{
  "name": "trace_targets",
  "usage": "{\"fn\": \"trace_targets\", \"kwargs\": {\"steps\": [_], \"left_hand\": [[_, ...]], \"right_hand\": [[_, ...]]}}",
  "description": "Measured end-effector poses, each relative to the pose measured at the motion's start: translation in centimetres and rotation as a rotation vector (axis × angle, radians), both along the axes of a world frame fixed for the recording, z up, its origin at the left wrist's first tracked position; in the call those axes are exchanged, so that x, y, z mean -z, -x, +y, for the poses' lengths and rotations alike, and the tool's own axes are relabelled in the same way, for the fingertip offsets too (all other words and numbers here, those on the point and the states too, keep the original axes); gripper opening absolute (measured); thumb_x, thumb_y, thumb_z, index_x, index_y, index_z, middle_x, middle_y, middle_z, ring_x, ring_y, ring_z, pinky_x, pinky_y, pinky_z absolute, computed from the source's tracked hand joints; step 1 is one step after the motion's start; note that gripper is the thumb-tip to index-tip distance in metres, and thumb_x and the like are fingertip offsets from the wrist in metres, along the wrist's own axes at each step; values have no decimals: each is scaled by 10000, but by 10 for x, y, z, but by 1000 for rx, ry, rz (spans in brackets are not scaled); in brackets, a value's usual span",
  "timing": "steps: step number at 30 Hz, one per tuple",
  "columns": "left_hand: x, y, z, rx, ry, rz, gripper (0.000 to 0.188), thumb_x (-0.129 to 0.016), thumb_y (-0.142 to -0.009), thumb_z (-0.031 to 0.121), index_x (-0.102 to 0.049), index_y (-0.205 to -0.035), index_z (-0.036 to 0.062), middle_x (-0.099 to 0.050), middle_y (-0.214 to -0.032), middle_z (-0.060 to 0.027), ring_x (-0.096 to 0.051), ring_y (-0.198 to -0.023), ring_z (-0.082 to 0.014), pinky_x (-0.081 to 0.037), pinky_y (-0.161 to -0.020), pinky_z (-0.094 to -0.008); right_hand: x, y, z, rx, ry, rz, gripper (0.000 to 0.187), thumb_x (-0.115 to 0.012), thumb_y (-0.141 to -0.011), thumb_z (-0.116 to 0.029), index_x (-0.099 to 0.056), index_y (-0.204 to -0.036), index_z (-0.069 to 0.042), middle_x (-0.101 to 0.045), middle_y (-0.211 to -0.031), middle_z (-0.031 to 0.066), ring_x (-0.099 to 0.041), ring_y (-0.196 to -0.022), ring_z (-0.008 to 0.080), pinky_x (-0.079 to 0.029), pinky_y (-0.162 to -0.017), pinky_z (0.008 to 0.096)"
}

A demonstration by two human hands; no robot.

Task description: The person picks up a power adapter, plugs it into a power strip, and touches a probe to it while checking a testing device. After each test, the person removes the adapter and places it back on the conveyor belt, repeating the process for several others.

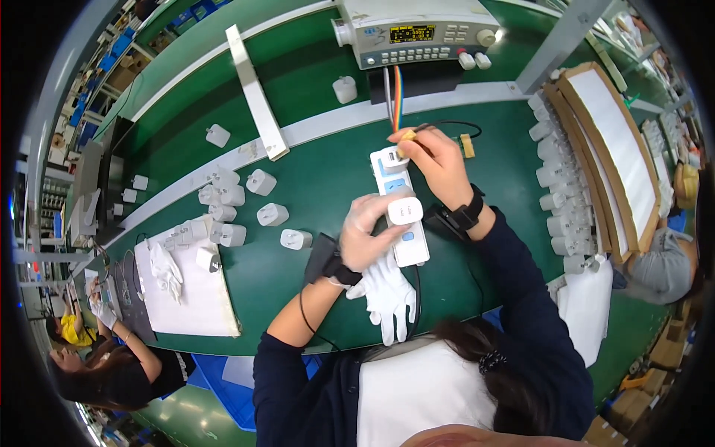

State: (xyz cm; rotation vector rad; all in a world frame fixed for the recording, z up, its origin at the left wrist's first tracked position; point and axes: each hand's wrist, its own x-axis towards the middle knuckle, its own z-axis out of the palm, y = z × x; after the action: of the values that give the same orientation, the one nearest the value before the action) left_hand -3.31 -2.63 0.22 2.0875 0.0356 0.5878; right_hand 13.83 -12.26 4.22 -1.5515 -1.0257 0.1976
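My left hand point(365, 231), in a thin translucent glove, has its fingers closed round a white charger point(404, 211) over the white power strip point(412, 255). Farther along the strip sits another white charger point(395, 159) with a port facing up. At that port my right hand point(438, 160), bare, pinches a yellow connector point(406, 138); I cannot tell how far in its end is. From near this hand a black cable point(458, 122) runs to the right. A white cloth glove point(387, 298) lies below my left hand. Both wrists carry black straps.
Several white chargers point(272, 214) stand left, others in a row beside cardboard dividers point(603, 156) at right. A bench instrument point(417, 33) with a lit display is at the back. A white board point(186, 298) bears a glove. A person point(119, 365) works at far left.
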Motion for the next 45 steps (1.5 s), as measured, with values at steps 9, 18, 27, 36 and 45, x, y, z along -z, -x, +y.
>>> {"fn": "trace_targets", "kwargs": {"steps": [9,18,27,36,45], "left_hand": [[-56,-89,180,-400,-454,7,399,-611,-844,72,-576,-1240,48,-620,-1086,-184,-632,-973,-318,-513,-850,-394],[-60,-92,260,-407,-1111,455,310,-521,-885,189,-600,-1153,55,-649,-1097,-189,-638,-992,-349,-520,-850,-421],[-36,-15,309,-674,-944,1093,379,-597,-838,221,-560,-1194,95,-591,-1160,-177,-609,-1068,-351,-503,-871,-432],[-84,-15,94,-70,397,222,416,-670,-865,122,-541,-1253,41,-600,-1138,-46,-570,-1013,-139,-467,-880,-304],[-21,-12,6,23,-63,218,442,-749,-768,129,-583,-1173,71,-653,-1063,-64,-616,-1017,-222,-465,-919,-348]], "right_hand": [[5,-2,8,48,-33,-357,113,-632,-874,-75,-676,-939,6,-658,-931,88,-598,-800,183,-481,-690,267],[3,-6,1,-96,116,-26,112,-639,-861,-86,-677,-932,-8,-614,-857,78,-591,-742,205,-470,-671,273],[10,-7,6,-139,49,-7,154,-648,-871,-160,-680,-914,-16,-630,-859,75,-608,-784,215,-488,-704,305],[14,-18,3,-112,34,-40,188,-640,-880,-188,-681,-906,-5,-662,-924,87,-612,-880,221,-490,-749,314],[24,-11,11,-124,-29,-63,166,-612,-885,-146,-670,-931,2,-648,-942,79,-616,-870,206,-487,-763,290]]}}
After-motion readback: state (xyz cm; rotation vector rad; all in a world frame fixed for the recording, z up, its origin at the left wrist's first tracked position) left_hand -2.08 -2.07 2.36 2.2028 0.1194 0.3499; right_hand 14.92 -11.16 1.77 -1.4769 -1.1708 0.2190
